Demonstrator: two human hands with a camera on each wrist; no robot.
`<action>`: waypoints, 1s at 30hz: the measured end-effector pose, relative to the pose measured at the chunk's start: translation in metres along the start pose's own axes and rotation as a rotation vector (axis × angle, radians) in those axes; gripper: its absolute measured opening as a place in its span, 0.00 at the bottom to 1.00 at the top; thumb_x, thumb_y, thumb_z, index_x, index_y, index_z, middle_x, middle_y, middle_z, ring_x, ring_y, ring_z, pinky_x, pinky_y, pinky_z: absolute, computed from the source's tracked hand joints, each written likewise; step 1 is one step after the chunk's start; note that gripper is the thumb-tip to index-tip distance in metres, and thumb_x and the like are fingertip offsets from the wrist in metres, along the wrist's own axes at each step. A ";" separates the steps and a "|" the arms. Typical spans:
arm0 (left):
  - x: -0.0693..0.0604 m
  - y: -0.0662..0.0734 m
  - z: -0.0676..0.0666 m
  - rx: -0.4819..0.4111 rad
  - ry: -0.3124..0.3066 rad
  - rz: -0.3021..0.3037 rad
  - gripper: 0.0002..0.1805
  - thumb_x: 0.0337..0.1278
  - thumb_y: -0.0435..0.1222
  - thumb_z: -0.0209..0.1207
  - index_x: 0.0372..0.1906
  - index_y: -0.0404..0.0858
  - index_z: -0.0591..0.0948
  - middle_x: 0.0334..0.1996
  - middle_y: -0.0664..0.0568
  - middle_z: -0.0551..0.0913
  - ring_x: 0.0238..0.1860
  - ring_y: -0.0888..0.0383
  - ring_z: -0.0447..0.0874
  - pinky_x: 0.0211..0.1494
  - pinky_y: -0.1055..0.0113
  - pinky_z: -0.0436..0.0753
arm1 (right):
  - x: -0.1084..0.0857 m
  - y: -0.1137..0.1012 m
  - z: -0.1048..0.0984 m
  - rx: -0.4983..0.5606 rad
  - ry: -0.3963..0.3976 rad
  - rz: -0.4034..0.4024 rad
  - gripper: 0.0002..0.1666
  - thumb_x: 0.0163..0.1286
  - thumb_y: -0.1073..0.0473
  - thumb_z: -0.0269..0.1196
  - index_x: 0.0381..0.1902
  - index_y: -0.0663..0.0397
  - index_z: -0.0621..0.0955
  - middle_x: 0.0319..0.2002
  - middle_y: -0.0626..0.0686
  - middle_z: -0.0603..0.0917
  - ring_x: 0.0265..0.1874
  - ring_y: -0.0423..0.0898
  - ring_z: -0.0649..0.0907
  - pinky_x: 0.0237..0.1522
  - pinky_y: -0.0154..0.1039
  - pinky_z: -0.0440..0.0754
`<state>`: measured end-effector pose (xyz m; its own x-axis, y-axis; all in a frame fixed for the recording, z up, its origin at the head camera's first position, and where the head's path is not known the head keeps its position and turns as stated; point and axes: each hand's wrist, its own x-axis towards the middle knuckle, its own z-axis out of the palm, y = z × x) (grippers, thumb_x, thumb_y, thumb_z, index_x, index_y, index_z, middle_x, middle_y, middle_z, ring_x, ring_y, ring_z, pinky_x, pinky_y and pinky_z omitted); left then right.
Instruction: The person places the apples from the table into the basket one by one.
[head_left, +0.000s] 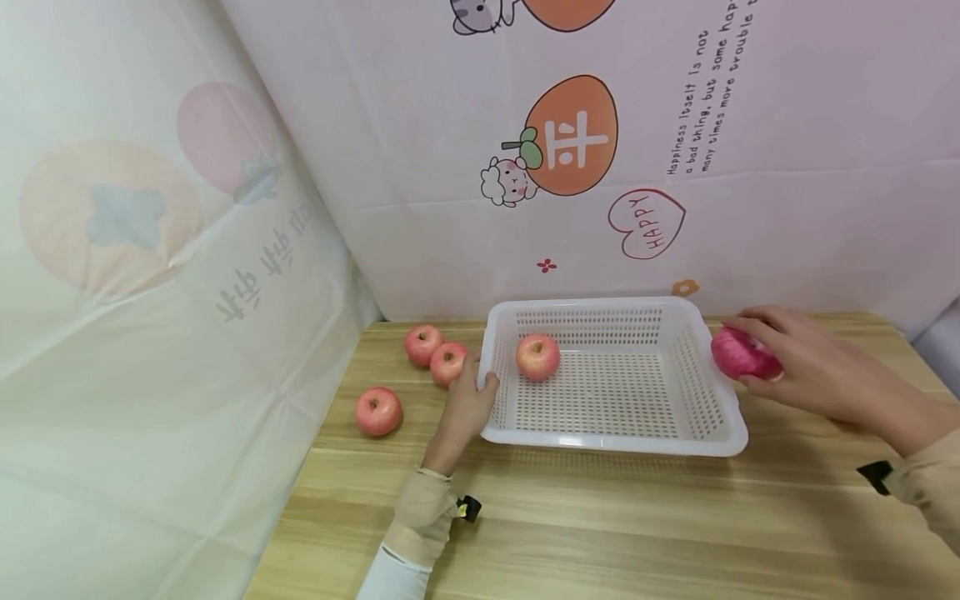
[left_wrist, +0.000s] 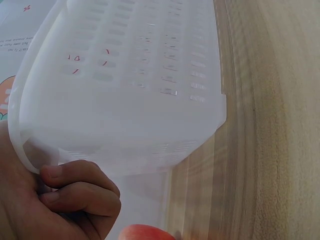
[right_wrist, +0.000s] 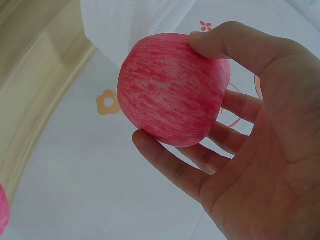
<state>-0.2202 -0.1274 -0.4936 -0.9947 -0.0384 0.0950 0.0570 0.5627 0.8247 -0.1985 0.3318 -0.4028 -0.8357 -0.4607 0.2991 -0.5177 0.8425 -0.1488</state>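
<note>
A white perforated plastic basket (head_left: 615, 443) stands at the back of the table, with one red apple (head_left: 537, 357) inside near its left wall. My left hand (head_left: 468, 404) grips the basket's left rim; in the left wrist view its fingers (left_wrist: 85, 192) curl around that edge. Just outside the right rim, my right hand (head_left: 813, 367) holds a deeper pink-red apple (right_wrist: 172, 90) between thumb and fingertips. Left of the basket lie three apples: one at the back (head_left: 423, 345), one close to my left hand (head_left: 448, 364), and one nearer the front (head_left: 378, 411).
The wooden table (head_left: 600, 525) meets a printed cloth backdrop (head_left: 420, 250) right behind the basket. A pale cloth (head_left: 187, 417) hangs along the left side. Part of another pink-red apple (right_wrist: 3, 210) shows at the left edge of the right wrist view.
</note>
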 end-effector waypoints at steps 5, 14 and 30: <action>0.000 -0.001 0.000 -0.001 -0.002 -0.001 0.25 0.77 0.40 0.55 0.73 0.40 0.72 0.44 0.34 0.90 0.39 0.48 0.90 0.43 0.51 0.88 | 0.003 -0.005 -0.001 0.007 0.001 0.002 0.49 0.48 0.57 0.85 0.69 0.57 0.78 0.65 0.64 0.76 0.61 0.65 0.76 0.52 0.70 0.81; 0.000 -0.001 0.000 0.009 0.001 0.000 0.25 0.76 0.41 0.55 0.73 0.41 0.72 0.43 0.34 0.90 0.37 0.48 0.90 0.41 0.52 0.88 | 0.009 -0.010 -0.001 0.011 0.031 -0.022 0.48 0.46 0.59 0.85 0.67 0.56 0.80 0.64 0.64 0.78 0.60 0.65 0.77 0.51 0.68 0.82; -0.001 0.001 0.000 -0.003 -0.016 -0.002 0.25 0.77 0.41 0.53 0.73 0.42 0.72 0.45 0.34 0.90 0.37 0.49 0.91 0.37 0.56 0.87 | 0.021 -0.020 0.001 0.002 0.000 -0.048 0.48 0.48 0.58 0.84 0.68 0.56 0.79 0.64 0.64 0.77 0.61 0.64 0.76 0.51 0.67 0.83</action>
<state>-0.2192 -0.1271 -0.4927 -0.9961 -0.0263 0.0841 0.0550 0.5598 0.8268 -0.2061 0.3048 -0.3939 -0.8097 -0.5006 0.3062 -0.5578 0.8187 -0.1365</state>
